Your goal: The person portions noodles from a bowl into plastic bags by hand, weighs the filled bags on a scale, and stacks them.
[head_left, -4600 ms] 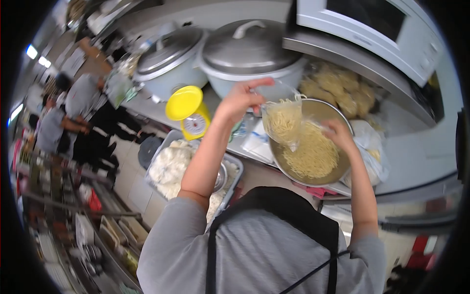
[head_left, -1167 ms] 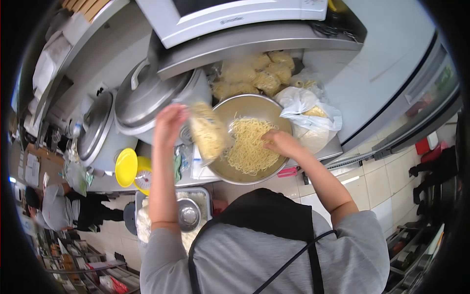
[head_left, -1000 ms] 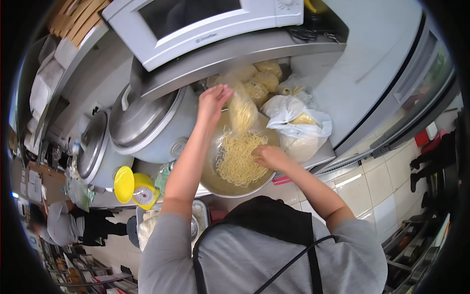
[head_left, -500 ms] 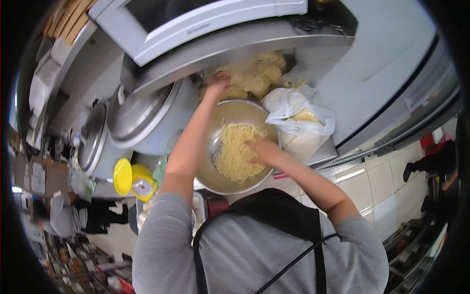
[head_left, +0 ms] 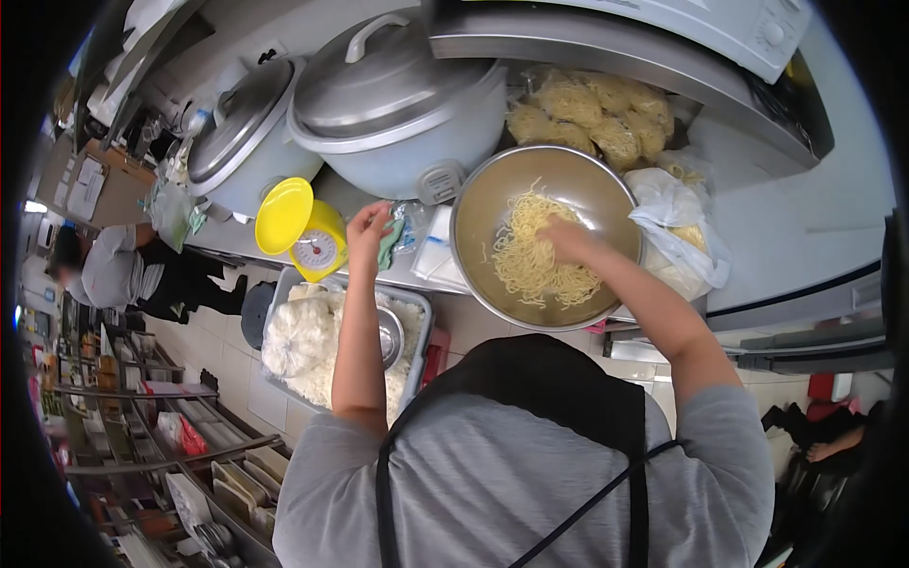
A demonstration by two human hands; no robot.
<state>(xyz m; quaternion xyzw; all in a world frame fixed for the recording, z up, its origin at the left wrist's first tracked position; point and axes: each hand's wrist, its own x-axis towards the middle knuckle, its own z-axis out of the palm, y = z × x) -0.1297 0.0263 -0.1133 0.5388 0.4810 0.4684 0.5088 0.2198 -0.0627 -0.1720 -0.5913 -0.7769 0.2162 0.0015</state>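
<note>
In the head view, a large steel bowl holds a loose mound of yellow noodles. My right hand reaches into the mound from the right, with its fingers curled into the strands and partly hidden. My left hand is raised left of the bowl, beside a yellow kitchen scale. Its fingers are drawn together in a pinch; anything between them is too small to make out. Just right of those fingers lie a green cloth and crumpled clear plastic.
Two big lidded cookers stand behind the scale. Bagged noodle portions lie under a steel shelf, and a white plastic bag sits right of the bowl. Below my left arm is a grey tub of white food. Another person stands far left.
My left hand has moved from the bagged noodles behind the bowl, left and nearer, to beside the scale. My right hand stays in the noodles. The view has turned left.
</note>
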